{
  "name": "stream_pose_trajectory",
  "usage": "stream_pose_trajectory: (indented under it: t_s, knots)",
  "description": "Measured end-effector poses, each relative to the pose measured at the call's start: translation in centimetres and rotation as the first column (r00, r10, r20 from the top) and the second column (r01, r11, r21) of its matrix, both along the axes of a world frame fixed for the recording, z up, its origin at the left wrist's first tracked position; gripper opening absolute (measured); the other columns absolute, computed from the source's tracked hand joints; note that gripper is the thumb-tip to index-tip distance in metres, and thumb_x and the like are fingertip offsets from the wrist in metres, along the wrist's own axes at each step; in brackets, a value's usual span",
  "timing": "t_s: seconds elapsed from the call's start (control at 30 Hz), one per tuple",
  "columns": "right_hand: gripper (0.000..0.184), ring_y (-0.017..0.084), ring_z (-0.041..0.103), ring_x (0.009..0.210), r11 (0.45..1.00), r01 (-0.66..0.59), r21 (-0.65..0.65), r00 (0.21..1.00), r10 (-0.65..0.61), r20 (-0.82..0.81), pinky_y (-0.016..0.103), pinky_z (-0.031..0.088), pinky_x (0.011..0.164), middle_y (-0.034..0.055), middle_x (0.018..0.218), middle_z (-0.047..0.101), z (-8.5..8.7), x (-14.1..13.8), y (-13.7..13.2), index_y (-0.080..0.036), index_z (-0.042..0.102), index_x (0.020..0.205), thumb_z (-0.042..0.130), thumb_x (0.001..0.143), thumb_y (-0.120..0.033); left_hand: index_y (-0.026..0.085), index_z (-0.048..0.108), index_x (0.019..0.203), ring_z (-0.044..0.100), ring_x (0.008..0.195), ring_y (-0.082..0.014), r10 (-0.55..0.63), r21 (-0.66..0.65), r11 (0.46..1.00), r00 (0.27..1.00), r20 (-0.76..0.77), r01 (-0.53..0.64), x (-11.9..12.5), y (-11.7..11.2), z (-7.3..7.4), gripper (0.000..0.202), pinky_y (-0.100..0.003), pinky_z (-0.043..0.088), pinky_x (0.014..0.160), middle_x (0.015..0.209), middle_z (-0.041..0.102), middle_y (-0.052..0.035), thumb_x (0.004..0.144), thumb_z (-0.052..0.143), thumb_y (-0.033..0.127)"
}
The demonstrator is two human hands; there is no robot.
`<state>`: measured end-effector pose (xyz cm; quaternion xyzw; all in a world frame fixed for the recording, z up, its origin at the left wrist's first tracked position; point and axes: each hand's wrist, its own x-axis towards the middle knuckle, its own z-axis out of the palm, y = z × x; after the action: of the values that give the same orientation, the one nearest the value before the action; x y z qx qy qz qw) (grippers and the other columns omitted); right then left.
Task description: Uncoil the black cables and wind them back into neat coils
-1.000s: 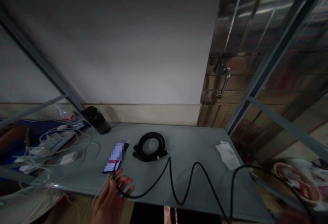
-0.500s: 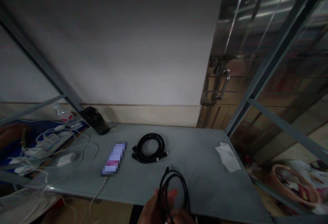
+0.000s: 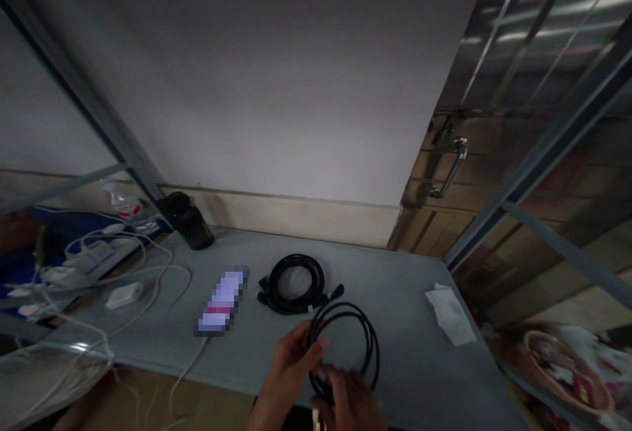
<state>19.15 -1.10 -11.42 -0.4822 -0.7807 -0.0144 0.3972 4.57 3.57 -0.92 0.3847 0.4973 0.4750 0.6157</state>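
A loop of thin black cable point(image 3: 371, 333) is held between both hands over the front of the grey table point(image 3: 415, 365). My left hand point(image 3: 295, 358) is closed on the left side of the loop, thumb pressed against the strands. Lower down, my right hand point(image 3: 348, 401) has its fingers curled at the bottom of the same loop; its fingertips are partly hidden. Just beyond lies a second, thicker coil of black cable point(image 3: 296, 257) with plugs at its sides. One black cable end point(image 3: 338, 291) sticks up between the coil and the loop.
A phone point(image 3: 222, 301) with a white cord lies left. Behind it stands a black cup point(image 3: 190, 222). White chargers point(image 3: 123, 295) and tangled cords fill the left end, near a plastic bottle point(image 3: 129, 208). At right are crumpled paper point(image 3: 450, 314), metal posts, and a basket point(image 3: 567, 378).
Both hands have moved up and forward with the cable loop, which now sits nearer the coil and looks wider. The camera view has tilted slightly.
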Motion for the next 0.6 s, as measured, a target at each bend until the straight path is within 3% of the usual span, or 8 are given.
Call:
stream_pose_trajectory:
  t_s: [0.07, 0.1, 0.17, 0.23, 0.33, 0.4, 0.5, 0.6]
  knots:
    - [0.022, 0.028, 0.078, 0.087, 0.996, -0.067, -0.063, 0.995, 0.072, 0.073, 0.043, 0.065, 0.084, 0.0058, 0.099, 0.08, 2.5, 0.4, 3.0, -0.025, 0.069, 0.13, 0.064, 0.109, -0.025, 0.02, 0.082, 0.108, 0.063, 0.068, -0.0188, 0.039, 0.149, 0.989, 0.987, -0.158, -0.015, -1.9, 2.7, 0.3, 0.047, -0.031, 0.052, 0.068, 0.073, 0.066, 0.0006, 0.087, 0.09, 0.061]
    - [0.016, 0.028, 0.077, 0.09, 0.991, -0.114, -0.064, 0.985, 0.121, 0.121, 0.043, 0.064, 0.088, 0.005, 0.099, 0.078, 3.6, 0.5, 4.7, -0.025, 0.07, 0.123, 0.07, 0.107, -0.023, 0.02, 0.081, 0.111, 0.069, 0.077, -0.022, 0.094, 0.225, 0.973, 0.967, -0.239, -0.039, -3.0, 4.2, 0.1, 0.047, -0.033, 0.057, 0.075, 0.083, 0.073, -0.0026, 0.09, 0.086, 0.061]
    - [0.012, 0.028, 0.075, 0.098, 0.986, -0.142, -0.087, 0.964, 0.157, 0.214, 0.044, 0.061, 0.096, 0.0047, 0.1, 0.076, 5.4, -0.1, 8.3, -0.025, 0.072, 0.116, 0.077, 0.106, -0.022, 0.021, 0.077, 0.131, 0.077, 0.098, -0.0288, 0.256, 0.363, 0.925, 0.887, -0.385, -0.109, -5.2, 7.2, -1.1, 0.055, -0.043, 0.061, 0.094, 0.11, 0.081, -0.0089, 0.091, 0.083, 0.058]
    - [0.012, 0.028, 0.073, 0.107, 0.982, -0.135, -0.131, 0.939, 0.169, 0.298, 0.047, 0.057, 0.108, 0.0057, 0.103, 0.075, 6.3, -1.2, 11.5, -0.023, 0.074, 0.117, 0.079, 0.106, -0.023, 0.023, 0.067, 0.15, 0.077, 0.115, -0.0331, 0.384, 0.47, 0.873, 0.776, -0.5, -0.13, -7.2, 9.8, -2.9, 0.066, -0.053, 0.059, 0.109, 0.126, 0.08, -0.0124, 0.093, 0.08, 0.054]
    - [0.01, 0.03, 0.07, 0.112, 0.972, -0.12, -0.201, 0.917, 0.187, 0.353, 0.048, 0.057, 0.106, 0.0077, 0.109, 0.073, 5.9, -3.5, 14.7, -0.02, 0.074, 0.113, 0.078, 0.107, -0.026, 0.022, 0.065, 0.151, 0.07, 0.134, -0.0379, 0.499, 0.576, 0.812, 0.619, -0.607, -0.091, -9.3, 12.4, -5.8, 0.06, -0.063, 0.052, 0.12, 0.139, 0.074, -0.0171, 0.096, 0.07, 0.044]
    - [0.015, 0.03, 0.069, 0.112, 0.964, -0.125, -0.233, 0.914, 0.203, 0.351, 0.047, 0.058, 0.101, 0.0088, 0.115, 0.071, 5.3, -5.0, 15.7, -0.019, 0.073, 0.113, 0.077, 0.109, -0.033, 0.02, 0.065, 0.152, 0.064, 0.142, -0.0384, 0.522, 0.591, 0.804, 0.552, -0.65, -0.064, -10.1, 13.2, -7.5, 0.056, -0.065, 0.049, 0.124, 0.147, 0.069, -0.0188, 0.097, 0.064, 0.036]
    - [0.038, 0.03, 0.069, 0.114, 0.947, -0.156, -0.28, 0.902, 0.251, 0.35, 0.048, 0.059, 0.103, 0.0088, 0.119, 0.071, 4.5, -6.4, 16.3, -0.018, 0.07, 0.12, 0.079, 0.106, -0.052, 0.02, 0.059, 0.159, 0.058, 0.151, -0.0369, 0.496, 0.567, 0.823, 0.538, -0.681, -0.042, -10.6, 13.2, -9.3, 0.059, -0.063, 0.045, 0.13, 0.159, 0.063, -0.0193, 0.101, 0.058, 0.031]
    - [0.058, 0.032, 0.069, 0.116, 0.929, -0.191, -0.316, 0.878, 0.306, 0.369, 0.05, 0.059, 0.104, 0.0092, 0.12, 0.072, 4.2, -7.1, 17.0, -0.017, 0.069, 0.125, 0.085, 0.097, -0.065, 0.02, 0.057, 0.162, 0.056, 0.155, -0.0361, 0.457, 0.54, 0.841, 0.568, -0.684, -0.028, -10.7, 12.7, -9.9, 0.057, -0.062, 0.042, 0.133, 0.164, 0.061, -0.0188, 0.107, 0.056, 0.036]
